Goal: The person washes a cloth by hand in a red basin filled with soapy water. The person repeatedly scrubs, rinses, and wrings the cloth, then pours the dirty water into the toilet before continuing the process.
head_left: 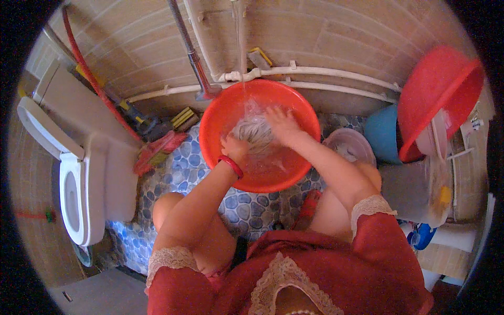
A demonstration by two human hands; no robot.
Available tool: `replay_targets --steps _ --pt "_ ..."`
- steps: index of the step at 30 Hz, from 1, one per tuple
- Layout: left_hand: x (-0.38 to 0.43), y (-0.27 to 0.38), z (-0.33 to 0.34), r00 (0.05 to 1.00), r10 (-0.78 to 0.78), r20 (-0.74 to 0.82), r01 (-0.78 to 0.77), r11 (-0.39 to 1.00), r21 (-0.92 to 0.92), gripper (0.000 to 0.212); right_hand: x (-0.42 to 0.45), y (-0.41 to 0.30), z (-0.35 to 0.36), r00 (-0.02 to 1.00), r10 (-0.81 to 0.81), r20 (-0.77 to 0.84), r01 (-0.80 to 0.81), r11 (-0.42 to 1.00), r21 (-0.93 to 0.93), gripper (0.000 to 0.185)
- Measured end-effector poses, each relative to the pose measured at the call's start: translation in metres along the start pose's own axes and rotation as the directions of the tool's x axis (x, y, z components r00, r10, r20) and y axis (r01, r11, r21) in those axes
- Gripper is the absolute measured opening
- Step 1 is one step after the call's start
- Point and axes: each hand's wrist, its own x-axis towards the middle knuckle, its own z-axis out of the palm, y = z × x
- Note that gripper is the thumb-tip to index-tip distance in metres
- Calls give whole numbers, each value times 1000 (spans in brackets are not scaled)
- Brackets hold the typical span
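Note:
A large orange-red plastic basin point(293, 173) stands on the pebble-patterned floor. Inside it lies a wet, pale, striped cloth point(254, 132), under a thin stream of water point(241, 51) falling from above. My left hand point(236, 146), below a red bracelet point(232, 165) on the wrist, rests at the cloth's left edge; its fingers are partly hidden, so its grip is unclear. My right hand point(281, 124) is at the cloth's upper right with fingers spread, slightly blurred, holding nothing visible.
White pipes point(334, 73) run along the wall behind the basin. At left are a toilet point(71, 197), a red hose point(94, 82) and a scrub brush point(184, 119). A pinkish tub point(352, 138), a blue bucket point(380, 134) and a tilted red basin point(437, 90) stand at right.

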Motion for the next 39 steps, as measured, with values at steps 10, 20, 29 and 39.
replay_targets --steps 10,20,29,39 --pt "8 3 -19 986 165 2 -162 969 186 80 19 -40 10 988 -102 -116 116 986 116 80" --pt "41 -58 -37 902 428 51 -408 886 -221 54 -24 -80 -54 995 71 77 -102 813 573 28" --pt "9 -17 -41 885 407 226 -110 655 -748 44 -16 -46 -31 961 -165 -222 277 549 789 46" --pt "-32 55 -69 970 243 -17 -215 823 -526 44 -41 2 -186 622 467 -629 364 539 760 41"
